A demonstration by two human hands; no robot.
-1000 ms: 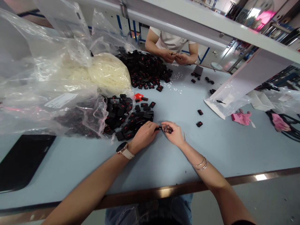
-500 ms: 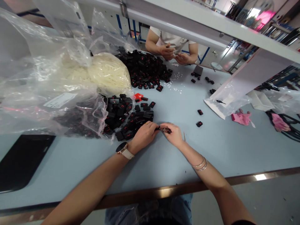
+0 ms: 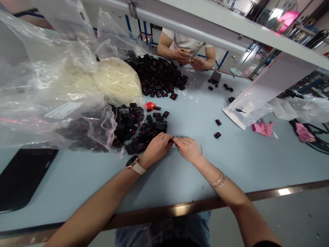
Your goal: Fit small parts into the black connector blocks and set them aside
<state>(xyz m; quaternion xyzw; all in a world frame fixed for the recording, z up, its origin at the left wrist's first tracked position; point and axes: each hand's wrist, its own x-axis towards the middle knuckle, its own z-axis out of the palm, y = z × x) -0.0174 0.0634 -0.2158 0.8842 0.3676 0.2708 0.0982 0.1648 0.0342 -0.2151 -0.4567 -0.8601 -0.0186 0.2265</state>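
My left hand (image 3: 157, 148) and my right hand (image 3: 188, 148) meet fingertip to fingertip on the pale blue table (image 3: 180, 178), both pinched on one small black part (image 3: 173, 140) that is mostly hidden between them. A watch is on my left wrist and thin bangles on my right. Just left of my hands lies a heap of black parts with red marks (image 3: 138, 132), spilling out of a clear plastic bag (image 3: 51, 92).
A second heap of black parts (image 3: 159, 75) lies farther back, beside a bag of white pieces (image 3: 117, 80). Across the table a person's hands (image 3: 190, 59) work on a small piece. Loose black parts (image 3: 217, 134), pink gloves (image 3: 262, 128) and a black tray (image 3: 23, 175) lie around.
My right hand has turned palm-down and closed over the part, so the part shows less than before. The person opposite has raised their hands slightly.
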